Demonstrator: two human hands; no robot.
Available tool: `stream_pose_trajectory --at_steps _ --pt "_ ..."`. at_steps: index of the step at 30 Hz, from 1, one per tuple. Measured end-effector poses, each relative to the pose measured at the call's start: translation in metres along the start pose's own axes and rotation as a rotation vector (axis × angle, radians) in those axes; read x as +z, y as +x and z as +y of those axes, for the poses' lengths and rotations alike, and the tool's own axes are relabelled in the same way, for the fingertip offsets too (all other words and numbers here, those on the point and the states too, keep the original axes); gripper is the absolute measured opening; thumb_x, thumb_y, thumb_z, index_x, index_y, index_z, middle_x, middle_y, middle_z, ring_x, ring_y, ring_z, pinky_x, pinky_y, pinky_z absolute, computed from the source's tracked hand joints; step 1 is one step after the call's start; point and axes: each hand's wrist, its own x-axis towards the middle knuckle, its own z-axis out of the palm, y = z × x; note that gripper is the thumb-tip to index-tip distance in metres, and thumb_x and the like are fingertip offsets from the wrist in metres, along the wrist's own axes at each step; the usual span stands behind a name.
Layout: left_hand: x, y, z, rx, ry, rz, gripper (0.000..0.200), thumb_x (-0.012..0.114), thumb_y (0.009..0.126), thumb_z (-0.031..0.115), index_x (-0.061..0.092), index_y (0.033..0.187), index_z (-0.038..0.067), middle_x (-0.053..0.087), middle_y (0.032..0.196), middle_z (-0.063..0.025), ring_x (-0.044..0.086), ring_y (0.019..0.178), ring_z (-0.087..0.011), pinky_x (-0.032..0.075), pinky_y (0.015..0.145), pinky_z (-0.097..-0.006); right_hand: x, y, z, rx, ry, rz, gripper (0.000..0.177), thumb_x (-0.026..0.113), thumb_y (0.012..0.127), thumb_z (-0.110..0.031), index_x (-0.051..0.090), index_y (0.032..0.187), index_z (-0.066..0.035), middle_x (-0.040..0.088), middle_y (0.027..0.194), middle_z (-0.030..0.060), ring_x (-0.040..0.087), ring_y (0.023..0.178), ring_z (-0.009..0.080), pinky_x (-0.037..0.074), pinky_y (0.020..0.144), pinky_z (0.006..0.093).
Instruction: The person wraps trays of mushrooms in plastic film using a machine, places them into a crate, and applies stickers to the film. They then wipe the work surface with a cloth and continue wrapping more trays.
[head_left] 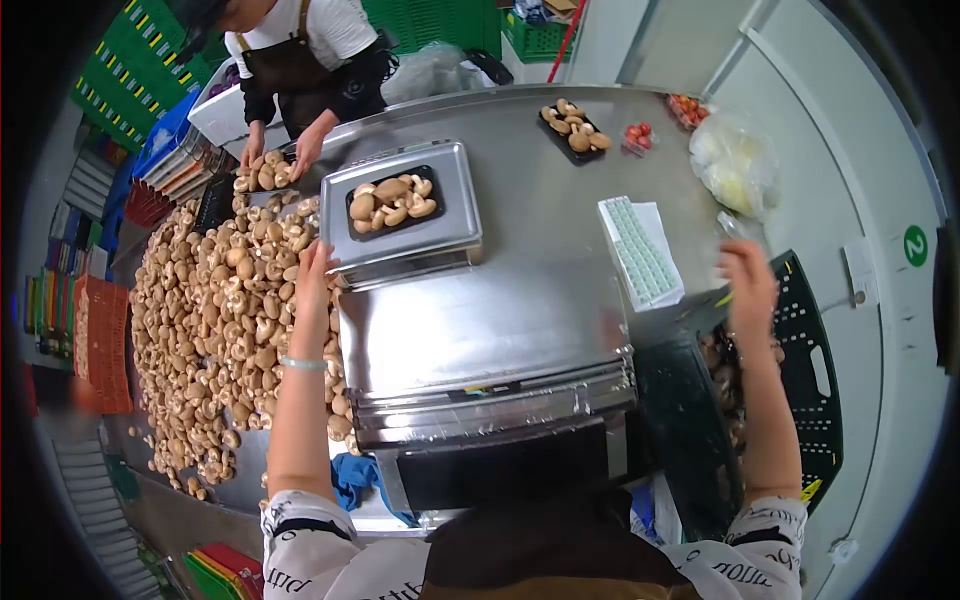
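Observation:
My left hand (316, 265) is beside the left edge of a steel scale (462, 190), fingers stretched out and holding nothing. On the scale's plate sits a black tray (440, 205) filled with shiitake mushrooms (392, 190). My right hand (748, 282), a little blurred, is raised above a dark green crate (812, 370) with its fingers apart and nothing in them. Some mushrooms (724, 375) show inside that crate, partly behind my right forearm. Between my arms stands a steel wrapping machine (480, 340) with cling film along its front.
A large heap of loose shiitake (225, 310) covers the left side. Across the table, another person (310, 70) holds a tray of mushrooms (266, 172). Further right are a filled tray (577, 132), tomatoes (638, 137), a sheet of labels (640, 252) and a plastic bag (733, 160).

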Motion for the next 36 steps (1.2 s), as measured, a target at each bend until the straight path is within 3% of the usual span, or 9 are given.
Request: stream_pose_trajectory --at_steps 3,5,10,13,18,26,29,32,36 --pt "0.001 0.064 -0.021 -0.037 0.049 -0.065 0.06 0.05 0.096 0.045 0.041 0.139 0.003 0.051 0.131 -0.0106 0.053 0.109 -0.0214 0.042 0.095 -0.0333 0.127 0.032 -0.038 -0.037 0.19 -0.487 0.022 0.055 0.093 -0.015 0.059 0.11 -0.002 0.063 0.104 0.008 0.06 0.098 0.0175 0.047 0.086 0.0306" --pt "0.006 0.096 -0.029 -0.138 0.069 -0.137 0.069 0.053 0.093 0.048 0.036 0.142 0.003 0.048 0.135 -0.0117 0.048 0.12 -0.024 0.039 0.099 -0.036 0.222 0.052 -0.042 0.011 0.295 -0.638 0.034 0.054 0.095 -0.024 0.054 0.12 -0.001 0.061 0.114 0.0132 0.059 0.107 0.022 0.046 0.092 0.0341" --pt "0.026 0.129 -0.021 -0.18 0.145 -0.198 0.075 0.06 0.089 0.047 0.035 0.143 0.002 0.049 0.134 -0.013 0.047 0.12 -0.0232 0.038 0.097 -0.0349 0.425 0.105 -0.019 0.13 0.319 -0.591 0.043 0.05 0.095 -0.03 0.052 0.126 0.0 0.058 0.124 0.0194 0.054 0.118 0.0315 0.041 0.099 0.0378" --pt "0.033 0.127 -0.017 -0.15 0.147 -0.17 0.074 0.067 0.086 0.039 0.037 0.141 0.001 0.055 0.125 -0.0125 0.052 0.108 -0.0208 0.041 0.089 -0.0308 0.463 0.106 -0.02 0.138 0.192 -0.543 0.041 0.051 0.093 -0.026 0.052 0.126 -0.001 0.058 0.123 0.0192 0.053 0.117 0.0337 0.041 0.099 0.0392" --pt "0.039 0.088 -0.014 -0.028 0.15 -0.157 0.078 0.071 0.083 0.037 0.035 0.142 0.001 0.053 0.126 -0.0147 0.055 0.101 -0.0206 0.044 0.087 -0.0311 0.409 0.078 -0.03 0.092 0.175 -0.495 0.04 0.051 0.092 -0.022 0.05 0.126 -0.001 0.054 0.127 0.0197 0.052 0.117 0.0358 0.041 0.098 0.0417" --pt "0.058 -0.096 0.003 -0.016 0.091 -0.337 0.07 0.072 0.084 0.023 0.033 0.14 0.004 0.053 0.12 -0.0169 0.057 0.1 -0.0208 0.048 0.084 -0.0317 0.24 -0.042 -0.03 0.216 0.225 -0.563 0.041 0.053 0.095 -0.021 0.048 0.133 -0.006 0.059 0.116 0.015 0.059 0.101 0.0212 0.044 0.09 0.0314" --pt "0.061 -0.144 -0.013 -0.048 0.114 -0.386 0.067 0.07 0.086 0.019 0.033 0.139 0.004 0.054 0.117 -0.0172 0.057 0.103 -0.0211 0.048 0.087 -0.032 0.206 -0.09 -0.025 0.284 0.171 -0.599 0.044 0.055 0.094 -0.019 0.044 0.135 -0.006 0.059 0.117 0.0147 0.058 0.102 0.0192 0.044 0.091 0.0318" --pt "0.061 -0.175 -0.021 -0.009 0.116 -0.336 0.064 0.068 0.088 0.021 0.034 0.139 0.004 0.055 0.117 -0.017 0.058 0.103 -0.0212 0.047 0.088 -0.0339 0.201 -0.115 -0.001 0.344 0.339 -0.569 0.047 0.058 0.092 -0.022 0.045 0.133 -0.004 0.054 0.127 0.0174 0.06 0.104 0.0276 0.046 0.09 0.0366" --pt "0.042 -0.191 -0.036 0.092 0.111 -0.266 0.057 0.064 0.091 0.022 0.037 0.138 0.005 0.057 0.116 -0.0157 0.058 0.099 -0.0213 0.048 0.086 -0.0347 0.18 -0.124 0.01 0.301 0.364 -0.549 0.044 0.057 0.093 -0.014 0.044 0.134 -0.005 0.058 0.117 0.012 0.058 0.102 0.0175 0.045 0.091 0.0311"
